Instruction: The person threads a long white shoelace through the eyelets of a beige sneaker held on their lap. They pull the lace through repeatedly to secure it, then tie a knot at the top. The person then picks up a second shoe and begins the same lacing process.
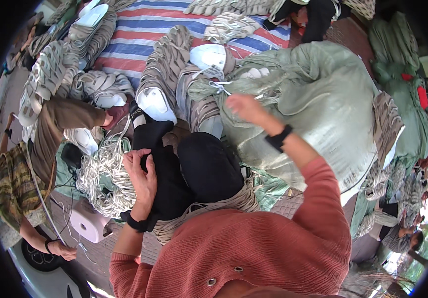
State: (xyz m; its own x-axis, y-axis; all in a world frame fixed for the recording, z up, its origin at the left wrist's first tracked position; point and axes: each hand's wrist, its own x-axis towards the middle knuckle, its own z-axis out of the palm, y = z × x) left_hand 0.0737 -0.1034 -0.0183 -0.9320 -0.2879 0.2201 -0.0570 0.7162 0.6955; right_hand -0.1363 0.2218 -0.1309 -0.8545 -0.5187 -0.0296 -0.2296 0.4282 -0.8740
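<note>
My left hand [142, 179] rests on the knee of my black trousers [161, 191], fingers apart and slightly bent, holding nothing I can see. My right hand [246, 108] is over the near left side of a big pale green sack [308, 114], just right of its gathered neck. White cord [219, 87] is tied round that neck, with loose ends toward my fingers. The right fingers look curled but are smeared, so whether they hold the cord is hidden. A paper tag [213, 72] lies by the knot. Beside the sack stand rows of nested beige woven-look shoes [161, 64] with white insoles.
A tangled heap of whitish cords [105, 176] lies left of my legs, near a pale pink stool [88, 221]. Another person [17, 186] sits at the left, holding a strand. A striped tarp [134, 30] spreads ahead, and more green sacks [405, 99] stand at the right.
</note>
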